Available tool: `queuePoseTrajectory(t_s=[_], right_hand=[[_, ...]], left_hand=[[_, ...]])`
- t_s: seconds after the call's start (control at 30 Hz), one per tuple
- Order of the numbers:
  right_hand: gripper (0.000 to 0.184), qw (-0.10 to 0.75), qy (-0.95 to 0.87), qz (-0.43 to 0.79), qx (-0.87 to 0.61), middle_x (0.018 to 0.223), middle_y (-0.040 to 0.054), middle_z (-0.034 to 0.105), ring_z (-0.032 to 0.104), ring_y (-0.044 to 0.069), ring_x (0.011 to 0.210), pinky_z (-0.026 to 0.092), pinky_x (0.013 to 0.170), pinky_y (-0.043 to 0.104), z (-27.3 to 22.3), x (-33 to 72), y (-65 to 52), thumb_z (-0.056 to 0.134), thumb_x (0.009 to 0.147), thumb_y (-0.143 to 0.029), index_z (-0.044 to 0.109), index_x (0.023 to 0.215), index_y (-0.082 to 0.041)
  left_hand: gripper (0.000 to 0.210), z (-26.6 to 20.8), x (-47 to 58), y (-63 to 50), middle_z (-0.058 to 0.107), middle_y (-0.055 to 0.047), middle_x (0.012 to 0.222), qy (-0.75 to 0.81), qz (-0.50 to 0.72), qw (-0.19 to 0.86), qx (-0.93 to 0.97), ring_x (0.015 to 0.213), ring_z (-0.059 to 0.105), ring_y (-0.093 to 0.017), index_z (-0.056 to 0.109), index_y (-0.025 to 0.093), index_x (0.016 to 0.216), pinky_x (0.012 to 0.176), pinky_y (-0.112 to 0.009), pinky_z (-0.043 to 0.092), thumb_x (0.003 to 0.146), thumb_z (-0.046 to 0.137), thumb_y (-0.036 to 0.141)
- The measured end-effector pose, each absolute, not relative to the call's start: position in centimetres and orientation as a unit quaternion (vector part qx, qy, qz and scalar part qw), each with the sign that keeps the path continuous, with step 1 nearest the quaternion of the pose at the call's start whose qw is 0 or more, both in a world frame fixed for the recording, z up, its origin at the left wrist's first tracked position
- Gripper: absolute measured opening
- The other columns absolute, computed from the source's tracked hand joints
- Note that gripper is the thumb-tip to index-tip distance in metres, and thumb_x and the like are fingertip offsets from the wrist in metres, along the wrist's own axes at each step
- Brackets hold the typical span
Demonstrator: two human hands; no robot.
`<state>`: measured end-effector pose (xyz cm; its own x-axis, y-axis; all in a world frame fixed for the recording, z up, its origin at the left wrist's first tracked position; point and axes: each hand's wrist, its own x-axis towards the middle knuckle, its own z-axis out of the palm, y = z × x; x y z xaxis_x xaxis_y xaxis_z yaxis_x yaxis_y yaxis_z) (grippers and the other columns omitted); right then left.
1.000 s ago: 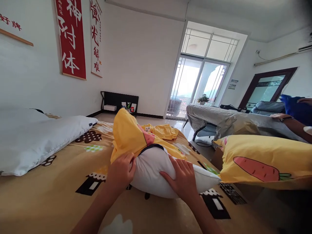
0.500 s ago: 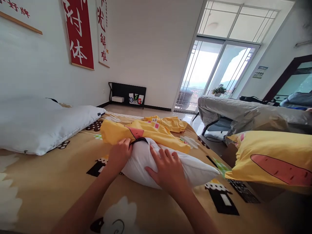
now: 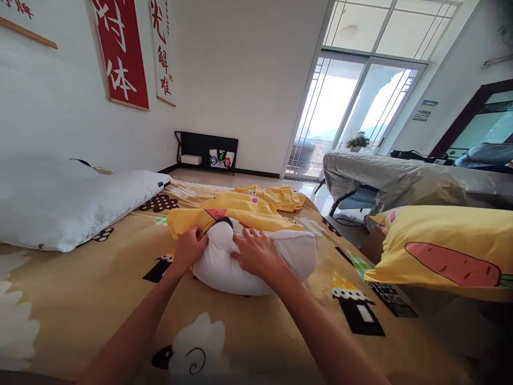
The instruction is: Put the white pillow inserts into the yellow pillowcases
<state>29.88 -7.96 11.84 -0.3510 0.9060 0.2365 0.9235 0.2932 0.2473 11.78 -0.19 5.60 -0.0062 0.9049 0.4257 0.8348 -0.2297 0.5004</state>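
A white pillow (image 3: 228, 275) lies bunched on the bed in front of me, its left end at the dark-edged opening of a yellow pillowcase (image 3: 262, 218). My left hand (image 3: 191, 249) is closed on the rim of that pillowcase, thumb against the white fabric. On top of the pillow, my right hand (image 3: 256, 251) grips the cloth with bent fingers. Most of the pillowcase lies flat beyond both hands, with part of a carrot print showing near the opening. How far the pillow reaches inside is hidden.
Another white pillow (image 3: 100, 211) rests at the left by the wall. A yellow carrot-print pillow (image 3: 444, 246) sits off the bed's right edge. More yellow fabric (image 3: 286, 198) lies at the far end. A plastic-covered table (image 3: 401, 174) stands beyond, right.
The white pillow's right end has been drawn in and bunched toward the opening. My right hand has moved slightly left and up, its fingers now curled in. My left hand still holds the rim.
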Motion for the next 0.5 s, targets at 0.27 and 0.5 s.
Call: queuePoseTrajectory(t_s=[0.27, 0.5], right_hand=[[0.031, -0.034, -0.823, -0.142, -0.549, 0.105, 0.0182, 0.065, 0.063, 0.026, 0.094, 0.047, 0.072, 0.036, 12.6, 25.9, -7.0, 0.042, 0.089, -0.014, 0.068, 0.104, -0.01], [0.026, -0.049, -0.835, -0.112, -0.537, 0.093, 0.0164, 0.071, 0.065, 0.023, 0.09, 0.045, 0.072, 0.034, 12.5, 23.9, -3.8, 0.047, 0.088, -0.014, 0.072, 0.094, -0.012]], left_hand=[[0.013, 4.8, 11.0, -0.9, 0.048, 0.004, 0.056, 0.582, 0.462, 0.064, 0.666, 0.053, 0.045, -0.013, 0.042, 0.022, 0.064, 0.055, -0.025, 0.034, 0.07, 0.045, 0.033], [0.025, 3.2, 11.4, -2.4, 0.046, 0.004, 0.051, 0.438, 0.538, -0.245, 0.678, 0.051, 0.043, -0.014, 0.038, 0.023, 0.058, 0.058, -0.027, 0.034, 0.076, 0.053, 0.016]])
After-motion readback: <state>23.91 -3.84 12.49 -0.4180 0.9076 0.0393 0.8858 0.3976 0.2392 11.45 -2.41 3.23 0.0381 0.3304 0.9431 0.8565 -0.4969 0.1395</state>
